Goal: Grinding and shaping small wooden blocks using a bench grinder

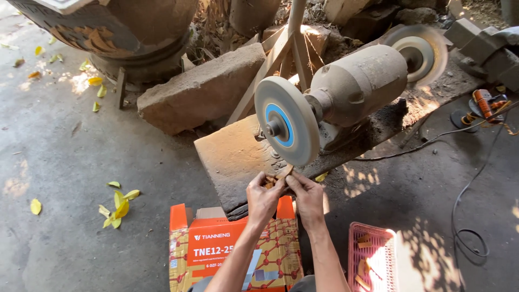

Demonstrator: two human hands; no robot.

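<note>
My left hand (pixel 263 196) and my right hand (pixel 308 196) are together in front of me, both pinching a small brown wooden piece (pixel 282 173). The piece is held up against the lower rim of a grey grinding wheel (pixel 285 127) with a blue centre. That wheel sits on the near end of a dusty bench grinder motor (pixel 358 82). A second wheel (pixel 416 52) is on the far end. The grinder rests on a flat stone slab (pixel 232 157).
An orange cardboard box (pixel 232 249) stands under my forearms. A pink plastic basket (pixel 373 262) with small wooden pieces lies at the right. A black cable (pixel 465 200) loops across the concrete floor. A stone block (pixel 203 89) and a large pot (pixel 116 27) lie behind.
</note>
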